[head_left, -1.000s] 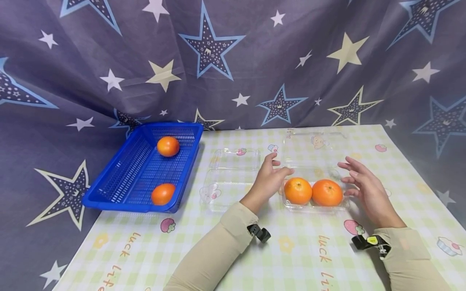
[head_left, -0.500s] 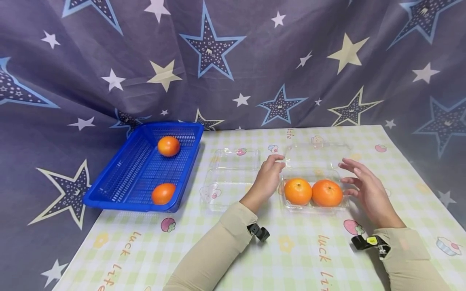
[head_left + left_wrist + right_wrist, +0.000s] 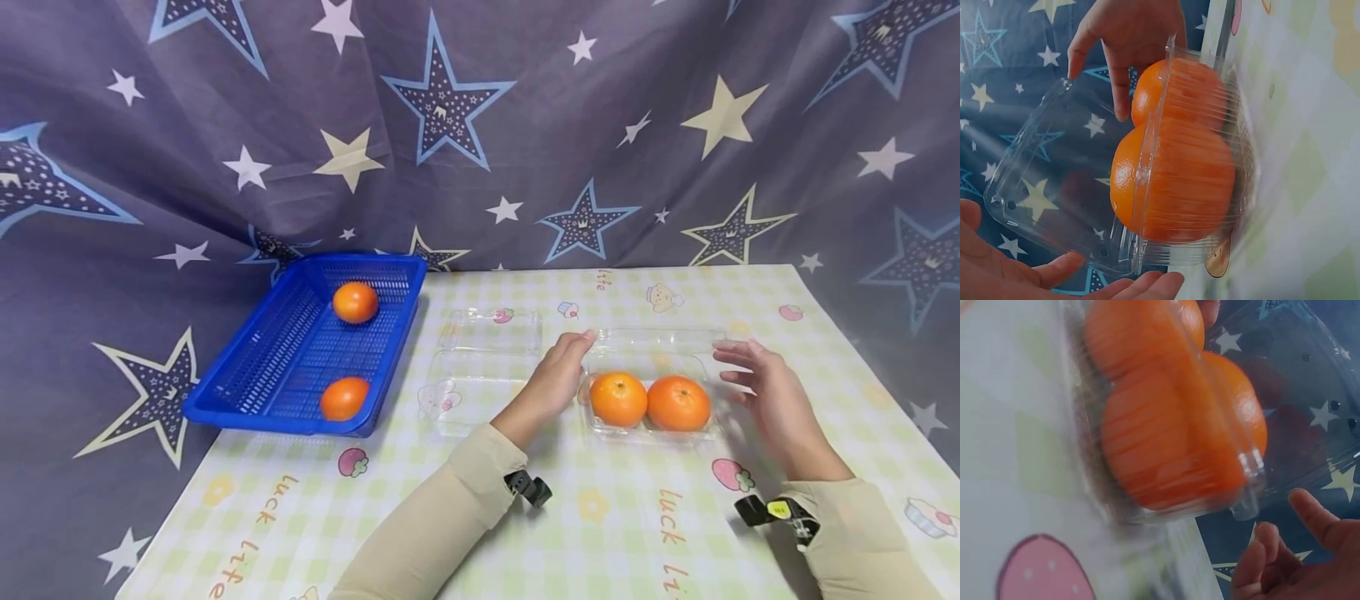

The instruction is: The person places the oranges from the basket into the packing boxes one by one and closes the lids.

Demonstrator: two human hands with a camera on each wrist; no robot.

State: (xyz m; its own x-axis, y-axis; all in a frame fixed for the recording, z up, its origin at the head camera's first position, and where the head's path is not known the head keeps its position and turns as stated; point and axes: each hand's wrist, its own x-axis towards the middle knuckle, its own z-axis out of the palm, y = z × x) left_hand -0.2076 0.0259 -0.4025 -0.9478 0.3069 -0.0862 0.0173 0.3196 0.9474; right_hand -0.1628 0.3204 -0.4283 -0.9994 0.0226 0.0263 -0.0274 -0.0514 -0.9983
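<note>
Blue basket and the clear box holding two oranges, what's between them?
In the head view, an open clear container with no fruit in it, then the left hand.

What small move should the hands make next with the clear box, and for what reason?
Probably fold the lid down over the two oranges: both sit in the base, the lid stands raised behind them, and the left hand and right hand are at its sides.
</note>
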